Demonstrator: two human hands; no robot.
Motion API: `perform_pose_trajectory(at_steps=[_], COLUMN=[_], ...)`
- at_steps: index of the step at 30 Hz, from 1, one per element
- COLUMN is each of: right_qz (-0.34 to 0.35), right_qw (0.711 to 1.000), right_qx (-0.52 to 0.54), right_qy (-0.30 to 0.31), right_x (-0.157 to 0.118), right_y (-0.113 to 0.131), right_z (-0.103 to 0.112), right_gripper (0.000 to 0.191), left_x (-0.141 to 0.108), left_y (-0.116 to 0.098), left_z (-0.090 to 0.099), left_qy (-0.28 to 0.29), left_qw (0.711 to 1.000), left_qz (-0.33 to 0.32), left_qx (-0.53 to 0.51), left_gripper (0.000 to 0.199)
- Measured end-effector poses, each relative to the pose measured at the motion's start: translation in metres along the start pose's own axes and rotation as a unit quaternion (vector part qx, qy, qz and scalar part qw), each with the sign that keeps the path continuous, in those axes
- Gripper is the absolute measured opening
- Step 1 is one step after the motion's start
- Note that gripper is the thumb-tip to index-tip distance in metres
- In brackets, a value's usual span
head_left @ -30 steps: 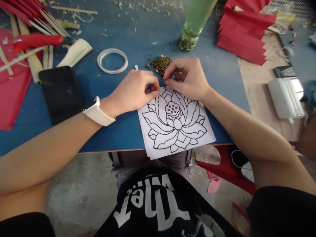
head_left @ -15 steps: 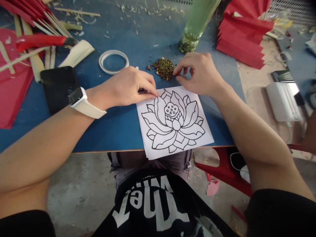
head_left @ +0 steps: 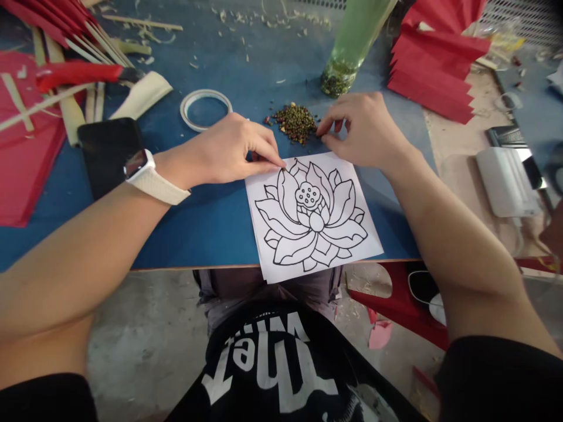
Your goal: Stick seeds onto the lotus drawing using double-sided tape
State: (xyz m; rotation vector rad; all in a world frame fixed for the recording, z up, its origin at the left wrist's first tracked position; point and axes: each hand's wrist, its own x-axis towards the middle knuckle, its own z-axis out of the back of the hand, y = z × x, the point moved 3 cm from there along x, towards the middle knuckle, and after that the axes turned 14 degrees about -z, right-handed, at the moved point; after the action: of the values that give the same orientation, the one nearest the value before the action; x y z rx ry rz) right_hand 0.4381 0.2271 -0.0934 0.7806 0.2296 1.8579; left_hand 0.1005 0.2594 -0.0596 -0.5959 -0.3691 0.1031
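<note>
A white sheet with a black lotus outline (head_left: 316,223) lies at the table's front edge, with another sheet's edge showing beneath it. My left hand (head_left: 240,149) rests at the sheet's top left corner, thumb and forefinger pinched around something tiny, perhaps a bean, by a petal tip. Above the sheet is a small pile of green and reddish beans (head_left: 295,123). At the pile's right side my right hand (head_left: 358,129) has its thumb and forefinger nearly together; what is between them is too small to make out.
A roll of tape (head_left: 185,111), a black phone (head_left: 108,152) and a red-handled knife (head_left: 79,75) lie left. Behind the beans stands a green bottle (head_left: 352,53). Folded red paper (head_left: 433,70) and a white power bank (head_left: 505,181) are on the right.
The whole view has shifted slightly. My left fingertips have stayed at the sheet's top left corner, and my right hand has stayed beside the beans.
</note>
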Motion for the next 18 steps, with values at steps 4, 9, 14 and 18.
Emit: perform_pose_trajectory(at_steps=[4, 9, 14, 18], right_qz=[-0.002, 0.0, -0.035, -0.026], right_qw=[1.0, 0.998, 0.995, 0.995], right_qx=[-0.031, -0.054, -0.091, -0.087], right_qy=[-0.004, -0.038, -0.031, -0.034], right_x=[0.001, 0.0, -0.001, -0.002], right_y=[-0.001, 0.003, 0.019, 0.047], right_z=[-0.003, -0.006, -0.009, -0.005], right_gripper=[0.023, 0.028, 0.021, 0.019], left_x=[0.0, 0.001, 0.002, 0.001], left_y=[0.0, -0.004, -0.008, -0.005], left_z=[-0.002, -0.005, -0.004, -0.002], left_qy=[0.009, 0.023, 0.021, 0.011], left_qw=[1.0, 0.999, 0.999, 0.999], left_qz=[-0.003, -0.012, -0.008, 0.006], left_qx=[0.007, 0.027, 0.031, 0.038], left_gripper=[0.031, 0.03, 0.03, 0.03])
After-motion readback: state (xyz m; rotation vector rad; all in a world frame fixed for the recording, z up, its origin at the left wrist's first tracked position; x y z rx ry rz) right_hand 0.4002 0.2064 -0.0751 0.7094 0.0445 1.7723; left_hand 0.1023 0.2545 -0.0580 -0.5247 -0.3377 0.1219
